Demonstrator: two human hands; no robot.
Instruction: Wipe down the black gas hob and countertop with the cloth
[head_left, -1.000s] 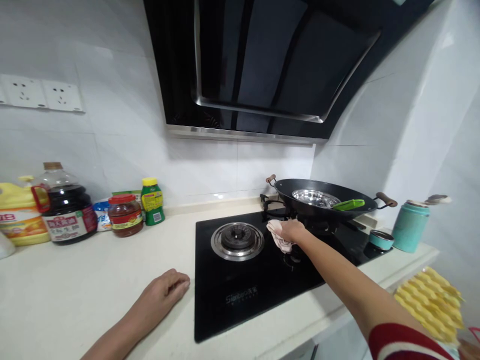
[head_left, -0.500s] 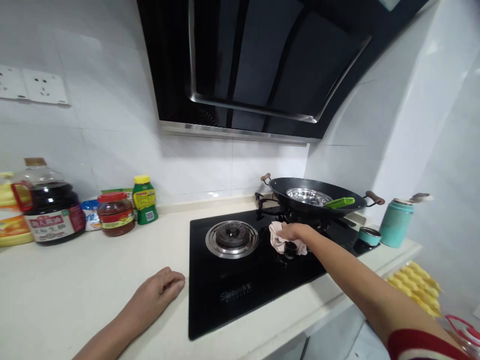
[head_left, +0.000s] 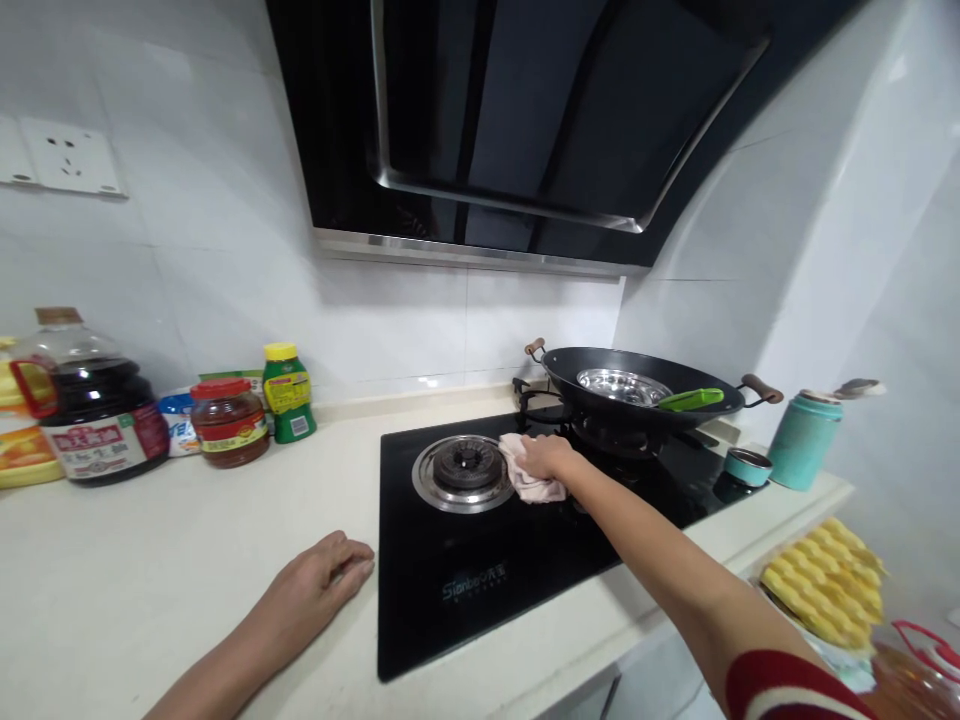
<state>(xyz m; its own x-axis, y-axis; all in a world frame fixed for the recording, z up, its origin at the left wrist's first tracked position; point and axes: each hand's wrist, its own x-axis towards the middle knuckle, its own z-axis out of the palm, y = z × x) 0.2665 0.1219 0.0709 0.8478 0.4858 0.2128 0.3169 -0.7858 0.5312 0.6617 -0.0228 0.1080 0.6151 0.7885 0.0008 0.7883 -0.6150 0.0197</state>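
Observation:
My right hand [head_left: 545, 457] presses a pale pink cloth [head_left: 531, 484] onto the black glass of the gas stove [head_left: 480, 610]. The cloth's left edge lies against the steel ring of the left burner [head_left: 466, 468]; the fingers are partly hidden in its folds. My left hand [head_left: 327, 580] rests on the white counter [head_left: 187, 560] beside the stove's left edge, its fingers curled together around nothing. Behind my right hand a black wok [head_left: 712, 378] sits on the other burner. Inside it are a shiny metal dish [head_left: 615, 384] and a bright green handle [head_left: 691, 400].
At left stand a dark sauce jug [head_left: 97, 410], a red-lidded jar [head_left: 231, 430] and a green bottle [head_left: 288, 400]. A turquoise jar [head_left: 805, 440] and a small turquoise bowl [head_left: 748, 467] stand at right. The range hood [head_left: 510, 120] hangs above; a yellow bumpy tray [head_left: 829, 580] lies below the counter.
My right hand has slid the cloth left across the stove, from near the knob to the left burner's ring. My left hand stays in place. The view has shifted slightly.

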